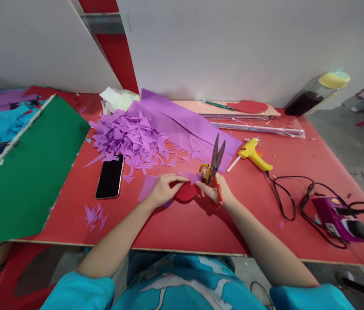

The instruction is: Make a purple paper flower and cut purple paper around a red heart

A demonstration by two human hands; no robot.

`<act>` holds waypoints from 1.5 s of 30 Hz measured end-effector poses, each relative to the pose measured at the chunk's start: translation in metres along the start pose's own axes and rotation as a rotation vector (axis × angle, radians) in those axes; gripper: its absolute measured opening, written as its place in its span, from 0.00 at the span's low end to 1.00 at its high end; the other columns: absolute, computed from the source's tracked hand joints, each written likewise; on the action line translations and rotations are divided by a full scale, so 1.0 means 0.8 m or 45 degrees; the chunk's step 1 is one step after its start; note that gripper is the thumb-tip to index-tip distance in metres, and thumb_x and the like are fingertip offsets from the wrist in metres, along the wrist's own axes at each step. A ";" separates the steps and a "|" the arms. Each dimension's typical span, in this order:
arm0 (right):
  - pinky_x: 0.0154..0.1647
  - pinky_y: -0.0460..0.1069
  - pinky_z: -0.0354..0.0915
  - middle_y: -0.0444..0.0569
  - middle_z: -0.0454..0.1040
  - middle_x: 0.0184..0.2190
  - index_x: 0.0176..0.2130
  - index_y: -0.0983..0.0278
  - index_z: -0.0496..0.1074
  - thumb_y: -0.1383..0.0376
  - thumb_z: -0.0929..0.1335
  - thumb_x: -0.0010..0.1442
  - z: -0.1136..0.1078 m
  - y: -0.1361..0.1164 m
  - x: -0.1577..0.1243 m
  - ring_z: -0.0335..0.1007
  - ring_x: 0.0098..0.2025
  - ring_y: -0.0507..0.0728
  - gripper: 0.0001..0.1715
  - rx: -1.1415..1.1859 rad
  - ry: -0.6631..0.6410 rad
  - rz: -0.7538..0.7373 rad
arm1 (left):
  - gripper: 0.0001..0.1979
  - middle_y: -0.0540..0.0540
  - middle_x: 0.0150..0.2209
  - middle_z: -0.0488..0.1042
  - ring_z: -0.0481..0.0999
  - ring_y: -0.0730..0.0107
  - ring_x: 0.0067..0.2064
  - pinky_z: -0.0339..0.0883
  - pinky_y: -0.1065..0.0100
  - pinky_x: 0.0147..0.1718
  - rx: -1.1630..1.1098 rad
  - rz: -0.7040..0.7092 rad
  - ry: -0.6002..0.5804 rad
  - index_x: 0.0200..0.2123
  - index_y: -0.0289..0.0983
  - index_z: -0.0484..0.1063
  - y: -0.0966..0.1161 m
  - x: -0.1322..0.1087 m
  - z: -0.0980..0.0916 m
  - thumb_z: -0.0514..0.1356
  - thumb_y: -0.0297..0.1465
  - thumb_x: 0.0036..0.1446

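Observation:
My left hand (164,189) is closed, thumb and fingers pinching purple paper (190,176) together with a red rounded piece (186,193) beneath it. Around the handles of the scissors (214,165) my right hand (214,189) is closed, its thumb and fingertips also at the right end of the purple paper. The blades point away from me and stand slightly apart, with no paper between them. Another purple sheet piece (147,187) lies under my left hand. Which of the layers each fingertip touches is partly hidden.
A heap of purple cut scraps (130,137) and a phone (110,177) lie to the left, near a leaning green board (40,172). Behind is a large purple sheet (175,116). Rightward are a yellow glue gun (253,154), its cable, a purple power box (333,217) and a bottle (314,94).

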State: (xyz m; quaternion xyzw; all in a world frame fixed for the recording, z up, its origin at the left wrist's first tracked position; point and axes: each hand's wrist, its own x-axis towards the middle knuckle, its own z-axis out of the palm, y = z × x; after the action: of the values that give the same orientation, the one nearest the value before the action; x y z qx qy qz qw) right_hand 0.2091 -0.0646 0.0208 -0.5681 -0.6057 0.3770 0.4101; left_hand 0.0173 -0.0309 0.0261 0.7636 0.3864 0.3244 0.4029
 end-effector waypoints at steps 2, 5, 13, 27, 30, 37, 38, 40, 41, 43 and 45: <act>0.25 0.49 0.60 0.41 0.65 0.22 0.27 0.60 0.53 0.65 0.67 0.48 -0.002 -0.001 -0.001 0.60 0.21 0.51 0.14 0.120 -0.099 0.044 | 0.09 0.44 0.36 0.80 0.79 0.66 0.37 0.70 0.66 0.41 -0.008 -0.019 -0.062 0.35 0.38 0.78 0.001 0.000 -0.001 0.58 0.25 0.53; 0.26 0.48 0.61 0.41 0.64 0.22 0.27 0.60 0.53 0.67 0.66 0.49 -0.005 -0.001 -0.001 0.61 0.21 0.51 0.13 0.136 -0.192 0.023 | 0.09 0.44 0.36 0.80 0.79 0.66 0.38 0.70 0.66 0.43 -0.052 -0.059 -0.145 0.35 0.38 0.78 0.002 0.000 -0.002 0.58 0.25 0.53; 0.31 0.50 0.64 0.42 0.67 0.26 0.28 0.60 0.54 0.68 0.66 0.52 -0.006 0.000 -0.002 0.67 0.26 0.53 0.12 0.060 -0.271 -0.062 | 0.08 0.44 0.35 0.80 0.79 0.64 0.38 0.71 0.65 0.44 -0.259 -0.168 -0.264 0.34 0.36 0.79 0.004 0.001 -0.007 0.60 0.26 0.50; 0.25 0.45 0.58 0.42 0.67 0.21 0.28 0.64 0.66 0.64 0.66 0.49 -0.042 -0.008 0.006 0.62 0.24 0.52 0.05 -0.290 -0.180 -0.008 | 0.09 0.43 0.38 0.80 0.78 0.63 0.41 0.69 0.62 0.47 -0.211 -0.233 -0.141 0.35 0.36 0.78 -0.002 0.009 -0.020 0.60 0.27 0.51; 0.27 0.46 0.58 0.43 0.68 0.23 0.30 0.65 0.68 0.64 0.66 0.48 -0.064 -0.009 0.007 0.62 0.26 0.53 0.07 -0.431 -0.301 -0.101 | 0.09 0.44 0.39 0.80 0.78 0.63 0.42 0.69 0.60 0.48 -0.139 -0.244 -0.070 0.35 0.37 0.78 -0.002 0.009 -0.031 0.60 0.26 0.50; 0.33 0.52 0.65 0.52 0.73 0.29 0.34 0.63 0.67 0.57 0.61 0.57 -0.096 -0.024 -0.006 0.70 0.31 0.59 0.13 -0.624 -0.548 -0.001 | 0.10 0.44 0.39 0.79 0.78 0.64 0.43 0.69 0.62 0.48 -0.126 -0.249 0.220 0.37 0.37 0.78 -0.004 0.008 -0.058 0.60 0.27 0.51; 0.34 0.53 0.65 0.53 0.74 0.30 0.34 0.63 0.67 0.55 0.61 0.57 -0.098 -0.027 -0.008 0.71 0.32 0.60 0.14 -0.635 -0.582 0.008 | 0.10 0.44 0.39 0.79 0.78 0.64 0.43 0.69 0.62 0.47 -0.145 -0.240 0.255 0.37 0.37 0.78 -0.004 0.008 -0.059 0.60 0.28 0.51; 0.35 0.54 0.66 0.55 0.74 0.32 0.34 0.63 0.68 0.52 0.60 0.58 -0.099 -0.033 -0.012 0.72 0.34 0.61 0.18 -0.650 -0.667 0.026 | 0.10 0.44 0.39 0.79 0.78 0.64 0.43 0.69 0.63 0.47 -0.178 -0.226 0.298 0.37 0.37 0.78 -0.004 0.007 -0.060 0.60 0.28 0.50; 0.35 0.55 0.66 0.56 0.74 0.32 0.34 0.63 0.68 0.51 0.59 0.58 -0.098 -0.036 -0.014 0.72 0.34 0.62 0.20 -0.654 -0.717 0.031 | 0.11 0.44 0.39 0.79 0.78 0.65 0.43 0.69 0.63 0.47 -0.190 -0.221 0.306 0.38 0.37 0.78 -0.004 0.007 -0.060 0.60 0.28 0.50; 0.35 0.55 0.67 0.57 0.75 0.32 0.34 0.63 0.68 0.50 0.58 0.59 -0.096 -0.042 -0.016 0.72 0.33 0.62 0.22 -0.642 -0.810 0.032 | 0.11 0.44 0.40 0.79 0.78 0.65 0.42 0.70 0.63 0.47 -0.206 -0.215 0.305 0.38 0.37 0.78 -0.003 0.006 -0.060 0.60 0.28 0.50; 0.36 0.55 0.67 0.57 0.75 0.33 0.35 0.64 0.69 0.48 0.57 0.59 -0.093 -0.048 -0.018 0.72 0.34 0.62 0.25 -0.602 -0.861 0.024 | 0.11 0.44 0.39 0.80 0.78 0.65 0.41 0.70 0.64 0.46 -0.215 -0.208 0.294 0.38 0.37 0.78 -0.003 0.004 -0.060 0.60 0.28 0.50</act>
State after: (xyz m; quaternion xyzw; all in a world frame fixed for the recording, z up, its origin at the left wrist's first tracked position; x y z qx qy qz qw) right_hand 0.2641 -0.0822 0.0834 -0.4963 -0.7712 0.3965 0.0426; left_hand -0.0206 -0.0094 0.0474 0.6507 0.4623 0.4075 0.4436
